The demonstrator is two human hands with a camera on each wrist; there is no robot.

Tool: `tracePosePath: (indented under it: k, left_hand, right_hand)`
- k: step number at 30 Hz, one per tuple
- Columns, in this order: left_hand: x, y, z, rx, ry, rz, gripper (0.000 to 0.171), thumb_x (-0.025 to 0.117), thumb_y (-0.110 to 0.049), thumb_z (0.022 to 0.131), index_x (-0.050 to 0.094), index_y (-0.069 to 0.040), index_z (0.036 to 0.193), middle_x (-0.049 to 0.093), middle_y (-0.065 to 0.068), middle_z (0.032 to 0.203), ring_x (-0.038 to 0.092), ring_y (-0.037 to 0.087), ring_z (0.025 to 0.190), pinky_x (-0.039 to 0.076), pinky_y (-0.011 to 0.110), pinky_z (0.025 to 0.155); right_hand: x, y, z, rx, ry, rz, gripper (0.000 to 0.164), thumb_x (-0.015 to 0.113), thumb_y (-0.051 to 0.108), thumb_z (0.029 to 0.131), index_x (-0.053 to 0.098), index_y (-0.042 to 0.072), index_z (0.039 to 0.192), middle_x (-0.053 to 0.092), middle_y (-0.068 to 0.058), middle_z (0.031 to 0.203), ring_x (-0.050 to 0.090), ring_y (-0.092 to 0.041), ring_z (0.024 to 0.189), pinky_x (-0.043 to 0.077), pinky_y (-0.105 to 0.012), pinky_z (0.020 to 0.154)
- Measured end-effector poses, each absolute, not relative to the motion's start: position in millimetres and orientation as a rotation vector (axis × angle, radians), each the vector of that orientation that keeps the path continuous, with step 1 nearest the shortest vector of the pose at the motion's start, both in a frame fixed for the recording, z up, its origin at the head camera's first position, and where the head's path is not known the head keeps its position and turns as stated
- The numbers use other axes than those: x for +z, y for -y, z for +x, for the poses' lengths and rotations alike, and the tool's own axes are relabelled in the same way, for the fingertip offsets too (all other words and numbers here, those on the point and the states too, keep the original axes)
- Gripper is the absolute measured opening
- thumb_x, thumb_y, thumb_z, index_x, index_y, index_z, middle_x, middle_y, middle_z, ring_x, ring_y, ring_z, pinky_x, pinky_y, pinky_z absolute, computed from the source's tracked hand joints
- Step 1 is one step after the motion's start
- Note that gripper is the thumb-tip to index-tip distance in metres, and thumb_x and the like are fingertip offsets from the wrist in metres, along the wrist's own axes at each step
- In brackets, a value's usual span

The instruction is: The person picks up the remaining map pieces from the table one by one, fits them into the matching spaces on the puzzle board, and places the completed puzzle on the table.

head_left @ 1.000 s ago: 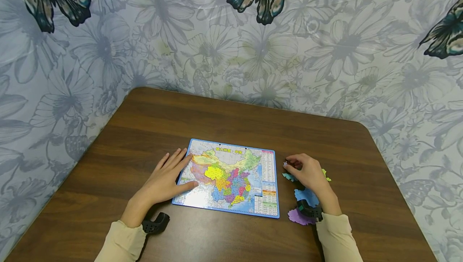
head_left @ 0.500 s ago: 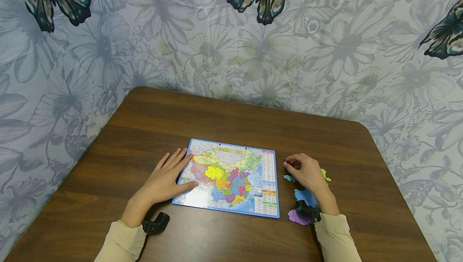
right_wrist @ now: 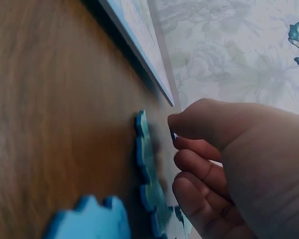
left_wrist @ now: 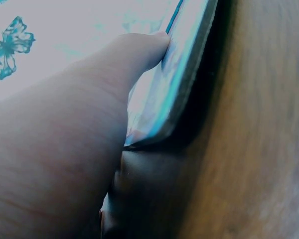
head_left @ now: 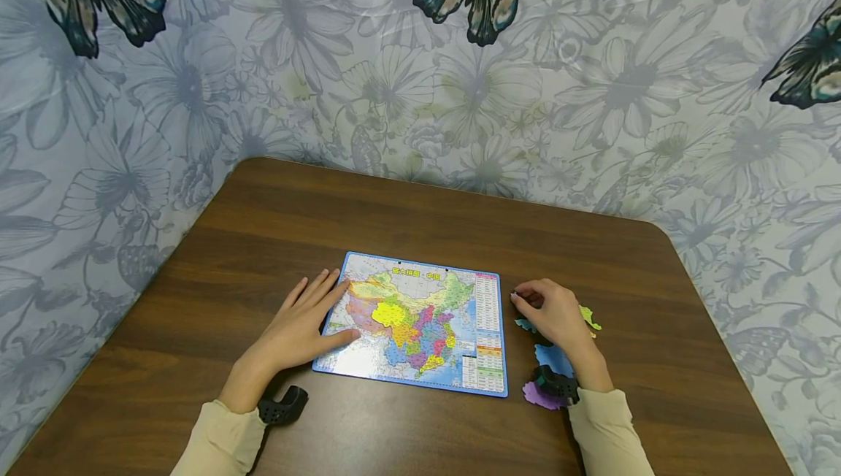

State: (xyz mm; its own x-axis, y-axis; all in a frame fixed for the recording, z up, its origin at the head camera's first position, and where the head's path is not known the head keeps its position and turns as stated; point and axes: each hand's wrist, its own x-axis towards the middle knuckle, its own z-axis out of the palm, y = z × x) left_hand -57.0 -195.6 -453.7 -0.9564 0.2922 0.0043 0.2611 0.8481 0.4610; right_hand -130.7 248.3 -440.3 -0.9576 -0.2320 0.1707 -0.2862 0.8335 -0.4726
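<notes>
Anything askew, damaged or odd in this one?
Nothing stands out. The board lies roughly in line with the table's far edge, and the loose pieces lie beside it with no damage showing. The small piece in the right hand is too hidden to judge.

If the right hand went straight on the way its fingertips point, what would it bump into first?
Probably the map board, at its right edge: in the head view, the right hand points left toward it across a gap. The hand's height is hard to judge, so it might pass above.
</notes>
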Motion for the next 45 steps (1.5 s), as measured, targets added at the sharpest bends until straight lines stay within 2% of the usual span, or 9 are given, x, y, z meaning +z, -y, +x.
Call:
tracePosePath:
  k: [19,33,45]
  left_hand:
    - [-455.5,197.0,-58.3,0.705,-2.953,0.448,0.096,0.064,-0.068,0.09,0.034,-0.012,0.162,0.021,0.013,0.171,0.015,0.035,0.159,0.004,0.057,0.128]
    - [-455.9,197.3,-57.2,0.704,-2.965,0.452,0.095,0.063,-0.068,0.09,0.035,-0.012,0.162,0.023,0.014,0.171,0.017,0.036,0.159,0.005,0.058,0.128]
    - [-453.5,196.6,-57.2,0.711,-2.959,0.445,0.094,0.064,-0.067,0.091,0.035,-0.012,0.161,0.023,0.014,0.171,0.016,0.035,0.159,0.005,0.058,0.128]
  right_hand:
    - [-438.5,-218.9,-124.7,0.864,2.854,0.537,0.016,0.078,0.018,0.092,0.078,0.008,0.105,0.074,-0.006,0.102,0.069,-0.015,0.081,0.06,-0.033,0.072]
    - [-439.5,-197.1,-119.9,0.901,2.799,0.66,0.012,0.08,0.017,0.091,0.08,0.011,0.101,0.07,0.001,0.09,0.06,-0.01,0.074,0.053,-0.026,0.066]
    - [-438.1,-176.2,-117.1,0.896,2.8,0.708,0.014,0.081,0.021,0.09,0.08,0.013,0.101,0.073,0.002,0.093,0.059,-0.009,0.076,0.053,-0.028,0.068]
